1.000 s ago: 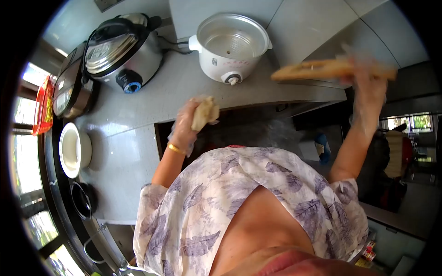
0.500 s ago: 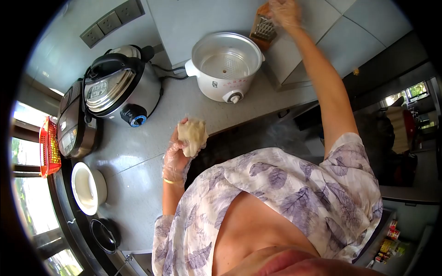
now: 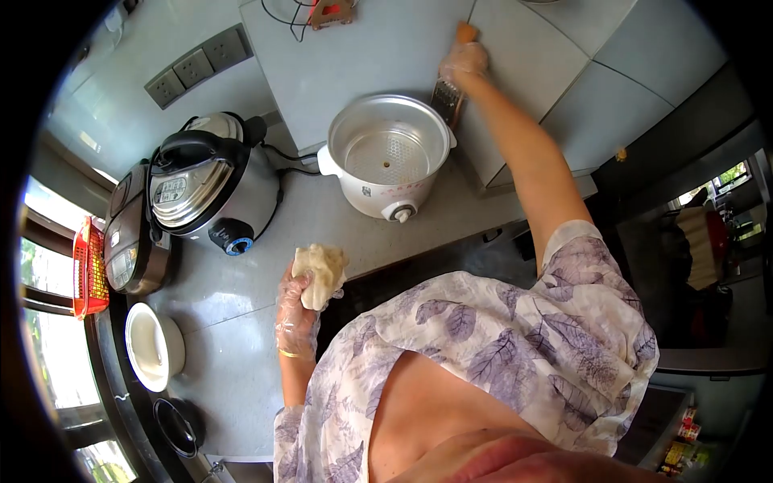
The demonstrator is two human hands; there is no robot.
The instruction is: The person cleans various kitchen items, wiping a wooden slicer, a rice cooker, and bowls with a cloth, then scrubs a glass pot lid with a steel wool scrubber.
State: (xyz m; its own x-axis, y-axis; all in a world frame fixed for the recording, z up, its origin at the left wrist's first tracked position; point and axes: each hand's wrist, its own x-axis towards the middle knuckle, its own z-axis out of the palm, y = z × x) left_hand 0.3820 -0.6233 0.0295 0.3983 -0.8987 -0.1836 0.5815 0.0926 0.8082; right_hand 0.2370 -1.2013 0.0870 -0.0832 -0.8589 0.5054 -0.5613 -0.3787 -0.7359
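Note:
My left hand (image 3: 297, 320), in a clear plastic glove, is closed around a pale, lumpy dough-like piece (image 3: 321, 275) near the counter's front edge. Up against the tiled wall, my right hand (image 3: 465, 61), also gloved, grips a wooden-framed grater (image 3: 448, 100). The grater stands upright behind the right side of a white electric pot (image 3: 388, 153), and its metal face shows below my fingers. Inside the pot is a perforated metal base with a small brown bit on it.
A silver pressure cooker (image 3: 213, 181) and a brown rice cooker (image 3: 133, 233) stand at the left. Near the window are a red basket (image 3: 89, 270), a white bowl (image 3: 155, 348) and a black bowl (image 3: 179, 427). Wall sockets (image 3: 194, 69) sit above the cookers.
My right hand has carried the wooden-framed grater from the right side to the wall behind the pot. My left hand still holds the pale piece, now turned more upright.

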